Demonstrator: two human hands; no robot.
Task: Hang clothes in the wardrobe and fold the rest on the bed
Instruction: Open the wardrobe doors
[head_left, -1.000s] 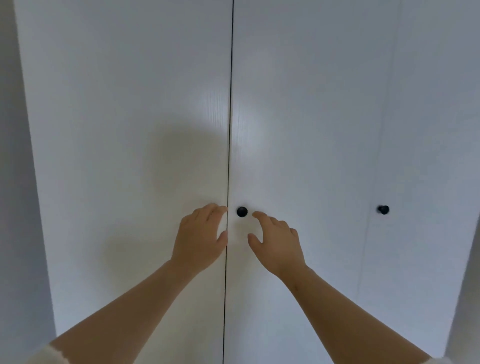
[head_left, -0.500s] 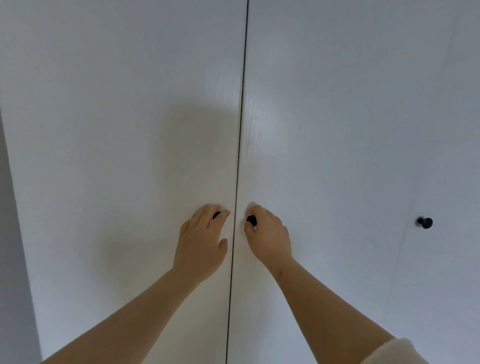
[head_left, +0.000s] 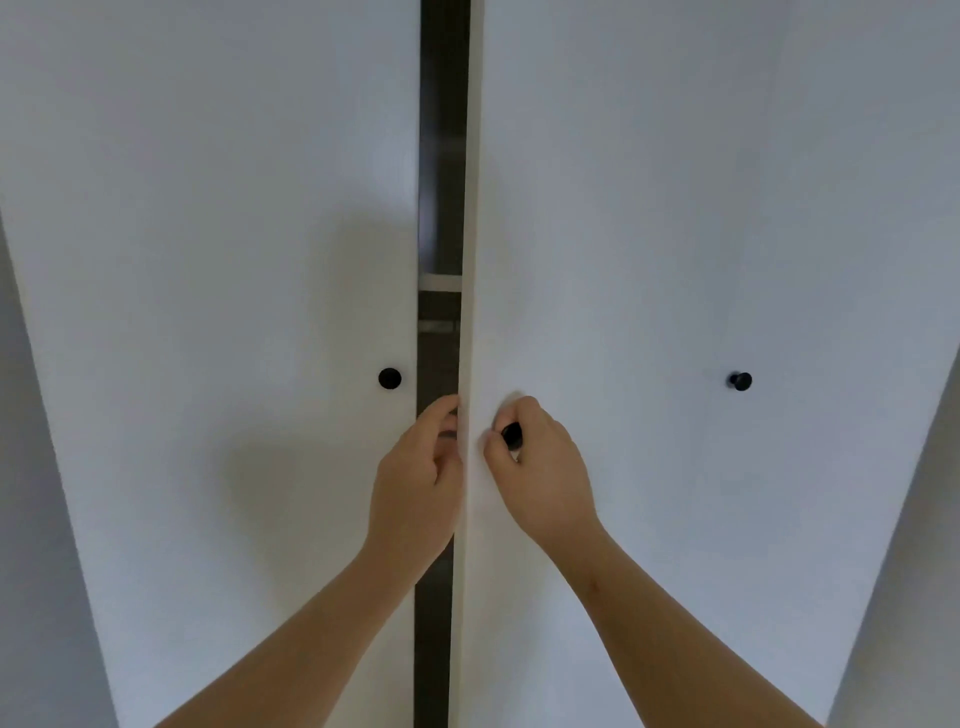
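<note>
Two white wardrobe doors fill the view. The right door (head_left: 623, 234) stands slightly ajar, and a dark gap (head_left: 440, 156) shows between it and the left door (head_left: 234, 234). My right hand (head_left: 545, 478) grips the right door's black knob (head_left: 511, 435). My left hand (head_left: 415, 483) has its fingers curled round the right door's inner edge, just below the left door's free black knob (head_left: 389, 378). No clothes are in view.
Inside the gap I see a white shelf edge (head_left: 440, 283) and a pale rail (head_left: 437, 326) below it. A third black knob (head_left: 740, 381) sits on a further door panel at the right. Grey wall borders both sides.
The right door has swung out and a dark gap has opened. My left hand has left the left knob and moved to the right door's edge.
</note>
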